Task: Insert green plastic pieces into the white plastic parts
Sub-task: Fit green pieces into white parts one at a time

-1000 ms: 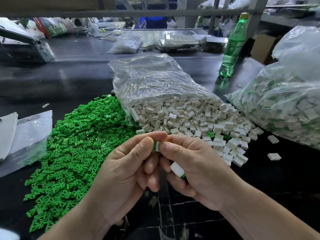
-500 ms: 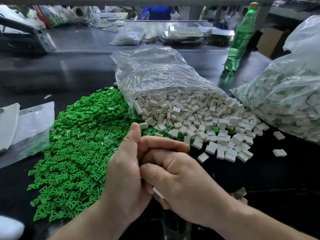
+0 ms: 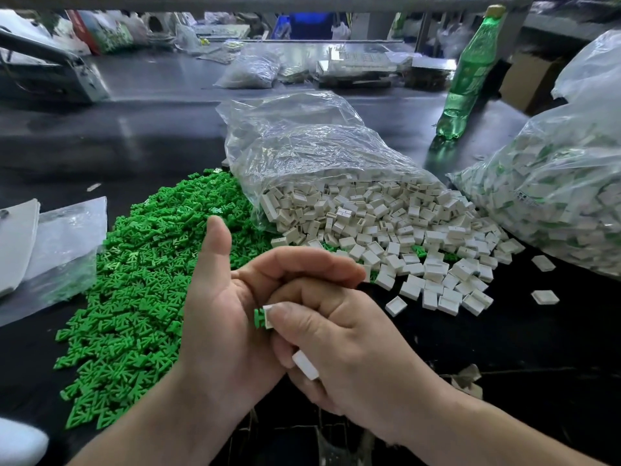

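Note:
My right hand (image 3: pixel 353 348) pinches a white part (image 3: pixel 268 317) between thumb and forefinger, with a green piece (image 3: pixel 258 318) sticking out of its left side. Lower in the same hand, curled fingers hold a second white part (image 3: pixel 305 364). My left hand (image 3: pixel 215 331) has its palm against the green piece, thumb raised, and its fingers curl over my right fingers; nothing shows in its grip. A heap of green pieces (image 3: pixel 141 270) lies to the left. A heap of white parts (image 3: pixel 403 243) spills from a clear bag (image 3: pixel 302 146) beyond my hands.
A second large bag (image 3: pixel 554 183) holding white parts with green in them lies at the right. Behind it stands a green bottle (image 3: pixel 470 72). Loose white parts (image 3: pixel 545 297) lie on the black table (image 3: pixel 504 348). A clear plastic sheet (image 3: pixel 64 250) lies at the left.
My hands came down from a fingertip pinch into a clasp. Now my left thumb stands higher, and the white part with the green piece shows between my hands.

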Motion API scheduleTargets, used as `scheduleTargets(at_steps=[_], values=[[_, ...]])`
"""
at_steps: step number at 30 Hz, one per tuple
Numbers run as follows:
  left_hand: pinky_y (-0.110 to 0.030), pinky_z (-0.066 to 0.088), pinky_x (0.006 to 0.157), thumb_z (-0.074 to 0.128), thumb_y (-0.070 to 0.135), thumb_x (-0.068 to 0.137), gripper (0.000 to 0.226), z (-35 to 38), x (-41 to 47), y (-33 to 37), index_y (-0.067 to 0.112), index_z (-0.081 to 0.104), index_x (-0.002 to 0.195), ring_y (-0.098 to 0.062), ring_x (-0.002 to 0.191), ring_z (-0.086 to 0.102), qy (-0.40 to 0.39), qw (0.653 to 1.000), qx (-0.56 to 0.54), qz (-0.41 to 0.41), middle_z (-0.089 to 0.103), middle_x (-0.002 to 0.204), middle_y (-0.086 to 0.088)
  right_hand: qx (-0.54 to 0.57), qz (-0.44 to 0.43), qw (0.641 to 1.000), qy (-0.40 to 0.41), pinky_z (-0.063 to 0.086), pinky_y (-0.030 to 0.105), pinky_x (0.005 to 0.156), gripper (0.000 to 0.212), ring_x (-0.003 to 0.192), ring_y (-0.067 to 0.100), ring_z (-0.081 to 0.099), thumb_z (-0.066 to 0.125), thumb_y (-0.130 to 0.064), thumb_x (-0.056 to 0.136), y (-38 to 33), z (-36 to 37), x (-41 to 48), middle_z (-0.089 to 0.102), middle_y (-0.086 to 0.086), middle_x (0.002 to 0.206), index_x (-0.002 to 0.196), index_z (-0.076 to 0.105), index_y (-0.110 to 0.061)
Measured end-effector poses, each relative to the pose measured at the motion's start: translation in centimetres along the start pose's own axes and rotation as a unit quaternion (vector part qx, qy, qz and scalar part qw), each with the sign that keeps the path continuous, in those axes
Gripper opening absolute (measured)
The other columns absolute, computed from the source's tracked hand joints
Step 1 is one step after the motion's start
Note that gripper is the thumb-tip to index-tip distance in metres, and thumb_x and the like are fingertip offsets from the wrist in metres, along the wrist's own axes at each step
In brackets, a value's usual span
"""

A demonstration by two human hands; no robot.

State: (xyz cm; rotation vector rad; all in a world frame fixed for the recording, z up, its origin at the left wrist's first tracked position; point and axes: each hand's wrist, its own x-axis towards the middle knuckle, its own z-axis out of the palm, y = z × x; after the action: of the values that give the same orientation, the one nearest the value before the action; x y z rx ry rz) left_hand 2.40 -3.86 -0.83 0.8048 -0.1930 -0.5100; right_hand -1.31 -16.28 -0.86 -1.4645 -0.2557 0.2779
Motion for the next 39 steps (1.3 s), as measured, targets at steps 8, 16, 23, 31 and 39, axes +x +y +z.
scheduleTargets(at_steps=[8,16,23,31,39], values=[[-0.046,0.059,0.07,0.033,0.064,0.095,0.077,0.6,-0.4,-1.7,0.004,0.069,0.062,-0.046,0.082,0.07,0.128,0.985,0.095,0.065,0.069,0.084,-0.033,-0.083,-0.015,0.996,0.014,0.041,0.014,0.047,0.03,0.047,0.002,0.052,0.058,-0.019,0.1,0.5,0.3,-0.5,0.058,-0.009,0.059,0.071,0.061,-0.021],[-0.044,0.059,0.067,0.037,0.058,0.096,0.072,1.3,-0.6,-1.6,0.004,0.066,0.059,-0.044,0.076,0.071,0.146,0.982,0.076,0.088,0.068,0.074,-0.03,-0.099,-0.039,0.994,0.028,0.041,0.009,0.048,0.031,0.052,-0.003,0.056,0.057,-0.011,0.101,0.3,0.7,-0.8,0.056,-0.015,0.061,0.072,0.061,-0.022],[-0.05,0.057,0.07,0.057,0.037,0.089,0.034,-0.4,-0.4,-0.4,0.007,0.07,0.096,-0.045,0.081,0.068,0.103,0.949,0.28,0.1,0.072,0.092,-0.021,0.109,0.051,0.992,0.028,0.028,0.014,0.035,0.018,0.036,0.01,0.04,0.058,-0.028,0.093,-0.1,-0.8,0.1,0.055,0.002,0.064,0.079,0.063,-0.019],[-0.017,0.054,0.075,0.064,0.023,0.079,0.014,-1.2,-1.1,1.1,0.018,0.067,0.092,-0.016,0.091,0.071,0.046,0.794,0.539,0.276,0.07,0.103,0.002,0.186,0.07,0.98,0.027,0.024,0.013,0.034,0.016,0.036,0.009,0.038,0.06,-0.027,0.087,-0.4,-2.3,0.3,0.054,0.002,0.063,0.074,0.061,-0.018],[-0.012,0.049,0.081,0.065,0.03,0.081,0.013,-1.2,-0.9,1.4,0.022,0.067,0.093,-0.011,0.097,0.068,0.044,0.725,0.615,0.308,0.069,0.102,0.011,0.194,0.089,0.977,0.018,0.023,0.014,0.035,0.015,0.037,0.009,0.039,0.059,-0.027,0.086,-0.4,-3.0,0.4,0.053,0.003,0.066,0.075,0.059,-0.017]])
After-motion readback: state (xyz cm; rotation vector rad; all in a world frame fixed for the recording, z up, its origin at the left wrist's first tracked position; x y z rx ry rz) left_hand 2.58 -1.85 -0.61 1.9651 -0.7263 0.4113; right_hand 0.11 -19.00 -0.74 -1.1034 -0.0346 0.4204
